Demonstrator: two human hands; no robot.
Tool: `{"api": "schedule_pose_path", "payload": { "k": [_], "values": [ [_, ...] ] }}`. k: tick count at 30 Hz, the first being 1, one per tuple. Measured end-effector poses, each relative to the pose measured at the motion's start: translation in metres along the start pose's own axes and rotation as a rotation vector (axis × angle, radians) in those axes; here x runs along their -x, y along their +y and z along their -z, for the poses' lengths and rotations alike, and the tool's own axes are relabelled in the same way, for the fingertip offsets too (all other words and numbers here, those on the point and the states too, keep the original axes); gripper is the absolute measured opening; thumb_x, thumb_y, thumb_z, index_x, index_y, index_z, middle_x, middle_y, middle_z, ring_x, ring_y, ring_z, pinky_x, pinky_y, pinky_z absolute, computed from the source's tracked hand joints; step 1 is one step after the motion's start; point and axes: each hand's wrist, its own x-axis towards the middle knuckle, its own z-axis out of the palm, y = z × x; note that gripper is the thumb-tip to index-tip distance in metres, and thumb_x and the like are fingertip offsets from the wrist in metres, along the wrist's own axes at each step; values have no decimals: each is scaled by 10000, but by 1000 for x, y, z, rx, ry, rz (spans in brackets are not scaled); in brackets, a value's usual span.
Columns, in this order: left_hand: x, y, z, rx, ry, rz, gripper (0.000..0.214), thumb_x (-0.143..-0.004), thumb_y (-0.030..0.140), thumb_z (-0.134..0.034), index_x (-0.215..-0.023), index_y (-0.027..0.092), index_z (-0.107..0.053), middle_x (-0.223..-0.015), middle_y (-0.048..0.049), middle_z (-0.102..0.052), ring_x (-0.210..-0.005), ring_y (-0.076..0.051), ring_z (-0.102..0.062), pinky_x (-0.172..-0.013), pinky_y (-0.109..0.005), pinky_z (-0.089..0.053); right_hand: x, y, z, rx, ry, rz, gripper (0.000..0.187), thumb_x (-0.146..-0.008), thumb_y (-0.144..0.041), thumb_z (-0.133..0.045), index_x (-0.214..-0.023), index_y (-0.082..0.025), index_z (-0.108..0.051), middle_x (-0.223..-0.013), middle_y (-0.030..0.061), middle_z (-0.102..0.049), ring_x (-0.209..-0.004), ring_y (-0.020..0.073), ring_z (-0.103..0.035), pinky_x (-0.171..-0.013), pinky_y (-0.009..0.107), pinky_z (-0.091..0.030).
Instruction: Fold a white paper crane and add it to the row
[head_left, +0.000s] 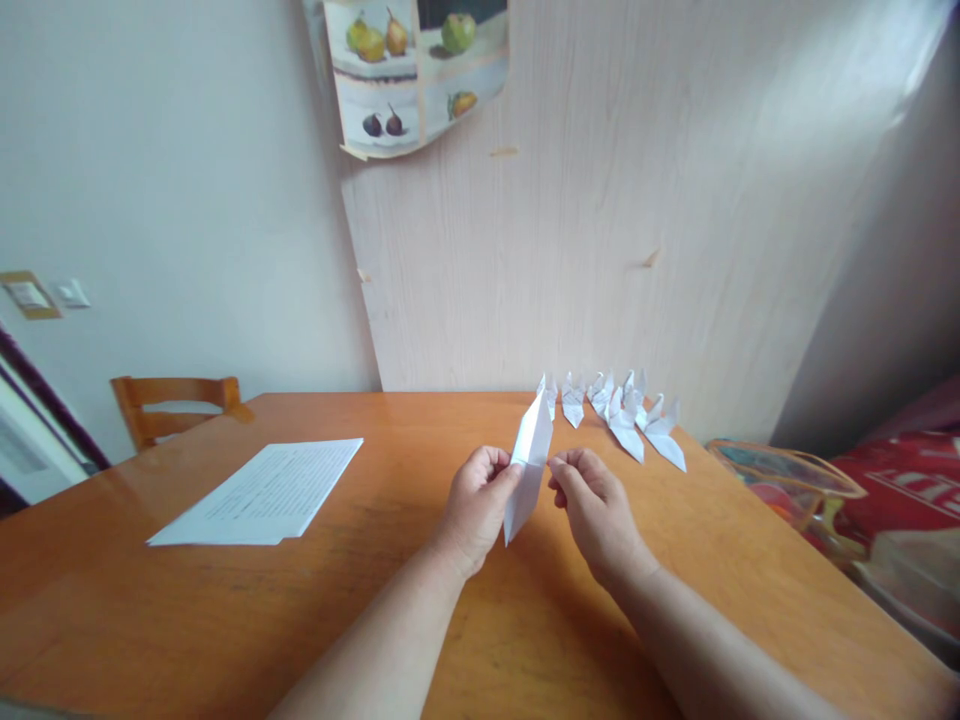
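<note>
A white sheet of folded paper, long and narrow with pointed ends, stands tilted upright above the table. My left hand grips it from the left, thumb flat on its near face and fingers curled behind. On the other side, my right hand has thumb and forefinger pressed together at the paper's right edge. Whether those fingertips pinch the edge or only sit beside it, I cannot tell. Beyond the hands, several white folded paper cranes stand in a group near the table's far right edge.
A stack of printed sheets lies on the left of the wooden table. A wooden chair stands behind the far left edge. Bags and a red item sit beyond the right edge. Fruit pictures hang on the wall panel.
</note>
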Motion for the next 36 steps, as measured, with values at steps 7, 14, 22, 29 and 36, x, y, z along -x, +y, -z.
{"api": "schedule_pose_path", "payload": {
  "k": [7,14,22,29,36],
  "values": [
    [0,2,-1,40,21,25,234,-797,369,-720,-849,177,-597,-772,5,-628,-736,-146,-564,-697,-247,-429,2,1,-3,14,-73,-9,236,-816,-447,-642,-791,-218,-588,-695,-4,-588,-627,161,-510,-597,291,-412],
    [2,5,-1,52,3,70,269,-807,390,-722,-907,172,-601,-787,-1,-639,-732,-149,-575,-679,-250,-440,1,1,-3,-1,-91,-13,267,-796,-463,-663,-762,-210,-587,-662,-24,-556,-621,149,-493,-599,287,-397],
    [2,4,0,28,-6,55,245,-801,382,-718,-837,174,-594,-762,5,-618,-720,-143,-556,-678,-248,-416,1,4,-2,10,-100,-8,260,-808,-457,-653,-761,-213,-578,-647,-29,-548,-601,145,-479,-578,284,-379],
    [-2,1,3,309,-52,181,269,-753,355,-760,-867,172,-600,-791,-15,-664,-746,-156,-603,-708,-265,-450,4,-5,-3,-37,-158,-54,291,-812,-501,-633,-763,-215,-608,-688,-4,-585,-619,153,-500,-569,277,-373],
    [-6,6,9,586,-84,277,204,-750,263,-769,-868,170,-632,-743,2,-639,-690,-128,-585,-664,-248,-458,4,-6,-3,-76,-123,-95,245,-812,-448,-660,-779,-209,-618,-668,-17,-554,-605,138,-458,-555,270,-334]
  ]
}}
